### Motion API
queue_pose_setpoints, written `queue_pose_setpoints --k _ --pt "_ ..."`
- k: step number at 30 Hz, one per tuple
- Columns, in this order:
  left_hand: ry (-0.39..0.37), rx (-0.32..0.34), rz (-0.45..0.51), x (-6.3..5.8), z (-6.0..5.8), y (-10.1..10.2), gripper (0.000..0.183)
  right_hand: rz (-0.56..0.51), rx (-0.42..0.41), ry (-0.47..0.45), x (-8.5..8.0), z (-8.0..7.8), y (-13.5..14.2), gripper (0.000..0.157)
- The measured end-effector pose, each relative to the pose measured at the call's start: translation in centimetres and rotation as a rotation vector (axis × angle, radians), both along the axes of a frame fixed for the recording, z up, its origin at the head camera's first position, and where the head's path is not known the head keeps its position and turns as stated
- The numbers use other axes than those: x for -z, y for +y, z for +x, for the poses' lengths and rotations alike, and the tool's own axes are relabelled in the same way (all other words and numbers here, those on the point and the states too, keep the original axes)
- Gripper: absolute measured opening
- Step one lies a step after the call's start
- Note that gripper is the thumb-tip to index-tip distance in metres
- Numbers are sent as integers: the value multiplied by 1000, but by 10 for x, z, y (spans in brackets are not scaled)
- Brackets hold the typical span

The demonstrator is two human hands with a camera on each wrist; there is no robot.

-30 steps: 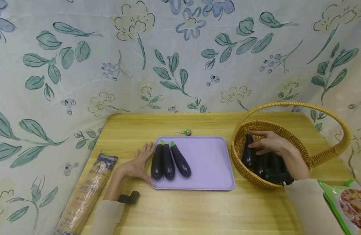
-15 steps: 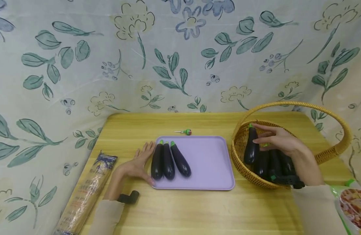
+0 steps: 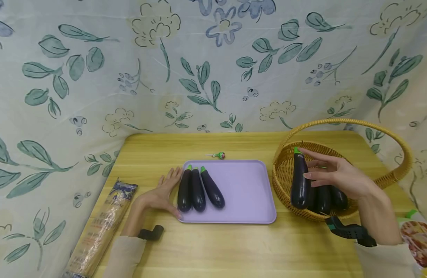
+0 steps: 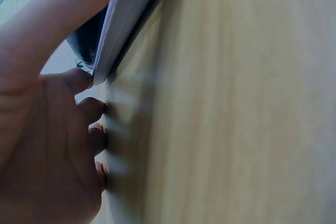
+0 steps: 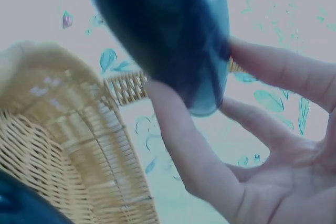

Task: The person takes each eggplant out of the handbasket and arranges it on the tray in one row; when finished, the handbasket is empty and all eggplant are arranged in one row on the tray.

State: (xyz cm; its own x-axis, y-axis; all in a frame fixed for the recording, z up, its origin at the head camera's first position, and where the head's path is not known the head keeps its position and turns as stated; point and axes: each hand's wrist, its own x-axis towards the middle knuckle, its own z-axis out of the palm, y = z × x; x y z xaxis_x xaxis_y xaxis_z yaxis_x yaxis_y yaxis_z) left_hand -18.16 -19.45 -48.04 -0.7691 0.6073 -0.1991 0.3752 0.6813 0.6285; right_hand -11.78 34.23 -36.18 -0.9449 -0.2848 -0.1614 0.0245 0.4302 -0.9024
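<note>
My right hand (image 3: pixel 342 175) pinches a dark purple eggplant (image 3: pixel 299 187) by its upper part, green stem end up, over the left side of the wicker basket (image 3: pixel 283 166). Thumb and fingertips press on its glossy skin (image 5: pixel 173 40) in the right wrist view. More eggplants (image 3: pixel 324 200) lie in the basket below the hand. The lilac tray (image 3: pixel 248 193) bears three eggplants (image 3: pixel 198 191) side by side at its left. Spread fingers of my left hand (image 3: pixel 159 197) rest beside the tray's left edge, and the thumb touches its near left corner.
A lollipop (image 3: pixel 219 155) lies behind the tray. A long clear packet (image 3: pixel 102 227) of what looks like noodles lies along the table's left side. A colourful food bag (image 3: pixel 420 239) sits at the right edge. The basket's tall handle (image 3: pixel 352 120) arches over it.
My right hand has lifted the eggplant up out of the basket's bottom and shifted slightly to the right. The left hand and the tray stay in place.
</note>
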Motion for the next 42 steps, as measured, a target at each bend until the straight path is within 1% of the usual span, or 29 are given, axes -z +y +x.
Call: queue_pose_setpoints --k 4,7,11,14,16,18,21,25,27,31,34,37,42 --pt "-1 -4 2 -1 -1 -3 158 -34 -91 -6 1 10 -13 71" --pt "4 -2 -2 0 -1 -4 158 -51 -156 -11 1 16 -29 72" --pt "1 0 -1 -2 -2 -3 158 -54 -197 -39 -4 19 -57 74" --pt "-1 0 -1 -4 -3 -3 157 -49 -234 -79 -5 14 -80 75" --pt "1 1 2 -4 -4 -3 157 -49 -276 -91 -2 8 -96 74" --pt "1 1 -7 -5 -4 -3 157 -53 -315 -96 3 0 -112 74" --pt "-5 0 -4 -5 -4 -4 158 -77 -347 -117 13 -14 -132 75" --pt "-11 4 -9 -5 -5 -3 158 -110 -360 -157 26 -35 -149 76" --pt "-14 6 -8 -5 -5 -3 157 -122 -360 -157 33 -44 -154 75" --pt "-28 2 0 -7 -5 -2 157 -127 -296 -175 45 -62 -160 75" --pt "-28 4 13 -9 -5 -2 157 -122 -226 -221 53 -75 -164 77" --pt "-22 8 17 -9 -5 -2 156 -100 -188 -256 61 -87 -169 78" --pt "-14 11 15 -8 -6 -1 155 -52 -187 -277 74 -101 -175 78"
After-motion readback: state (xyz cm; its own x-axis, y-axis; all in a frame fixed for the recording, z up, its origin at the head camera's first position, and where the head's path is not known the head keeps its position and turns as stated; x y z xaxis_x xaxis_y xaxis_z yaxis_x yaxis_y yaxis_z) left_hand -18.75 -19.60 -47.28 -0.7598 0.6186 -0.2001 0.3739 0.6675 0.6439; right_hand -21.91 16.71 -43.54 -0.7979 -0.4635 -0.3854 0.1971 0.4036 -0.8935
